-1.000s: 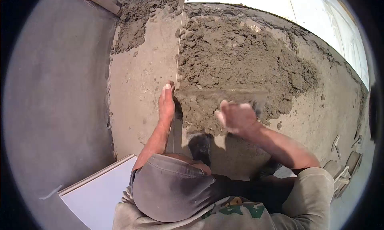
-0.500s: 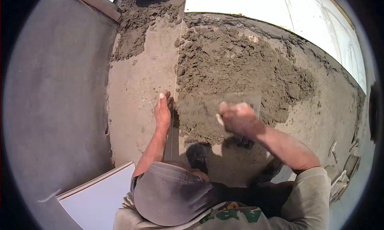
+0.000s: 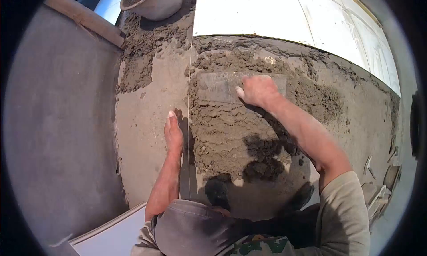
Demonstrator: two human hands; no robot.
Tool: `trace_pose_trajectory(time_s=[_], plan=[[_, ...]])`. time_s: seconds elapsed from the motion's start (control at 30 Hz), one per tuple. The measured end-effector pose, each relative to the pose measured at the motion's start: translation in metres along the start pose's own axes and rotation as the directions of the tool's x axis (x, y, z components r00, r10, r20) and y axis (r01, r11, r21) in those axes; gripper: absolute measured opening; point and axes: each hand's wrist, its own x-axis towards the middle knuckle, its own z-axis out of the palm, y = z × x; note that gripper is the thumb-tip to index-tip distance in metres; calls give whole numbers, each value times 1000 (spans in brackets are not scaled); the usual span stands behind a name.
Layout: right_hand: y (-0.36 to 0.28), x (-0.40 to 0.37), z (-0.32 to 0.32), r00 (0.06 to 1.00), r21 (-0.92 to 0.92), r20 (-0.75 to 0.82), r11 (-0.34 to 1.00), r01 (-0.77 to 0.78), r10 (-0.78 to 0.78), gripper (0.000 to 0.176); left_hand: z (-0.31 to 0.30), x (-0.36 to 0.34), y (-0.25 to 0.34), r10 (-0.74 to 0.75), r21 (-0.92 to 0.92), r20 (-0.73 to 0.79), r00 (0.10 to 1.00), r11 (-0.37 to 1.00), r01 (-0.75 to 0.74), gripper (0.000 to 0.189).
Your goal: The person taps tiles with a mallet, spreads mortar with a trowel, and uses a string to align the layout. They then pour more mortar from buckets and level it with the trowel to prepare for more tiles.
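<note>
A flat rectangular trowel [image 3: 218, 87] lies across the upper part of the wet mortar [image 3: 227, 136]. My right hand [image 3: 260, 90] is closed round its handle, which the fingers hide. My left hand [image 3: 174, 133] rests at the left of the mortar, just beside a thin taut string [image 3: 190, 122], fingers extended and holding nothing visible. Below the trowel the mortar is rippled, with my shadow on its lower part.
White tiles [image 3: 253, 11] border the mortar at the top. A bucket [image 3: 155, 4] stands at top left near a wooden beam [image 3: 84, 18]. A grey wall [image 3: 66, 122] runs along the left. A white panel [image 3: 111, 238] lies bottom left, tools [image 3: 378, 200] at right.
My right hand and the trowel have moved up over the mortar, towards the white tiles. More of the bucket shows. The view has shifted slightly.
</note>
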Motion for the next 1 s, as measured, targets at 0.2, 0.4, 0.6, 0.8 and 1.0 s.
trace_pose_trajectory(time_s=[0.2, 0.4, 0.6, 0.8, 1.0], plan=[[23, 25, -23, 979, 111, -49, 975, -190, 196, 38, 4, -6, 18, -78, -70, -15, 997, 995, 76, 71], [77, 3, -19, 921, 132, 39, 911, -390, 389, 45, -14, -3, 11, -63, -26, -50, 997, 998, 62, 72], [107, -26, -15, 865, 147, -81, 864, -481, 495, 45, -9, -13, 11, -17, 39, -109, 994, 999, 21, 69], [162, -45, -1, 799, 126, -287, 848, -515, 528, 50, -23, -17, 24, 52, 47, -130, 990, 998, -46, 64], [142, -109, -2, 910, -21, -178, 923, -385, 375, 50, -8, -19, 1, -22, 92, -65, 998, 995, 28, 68]])
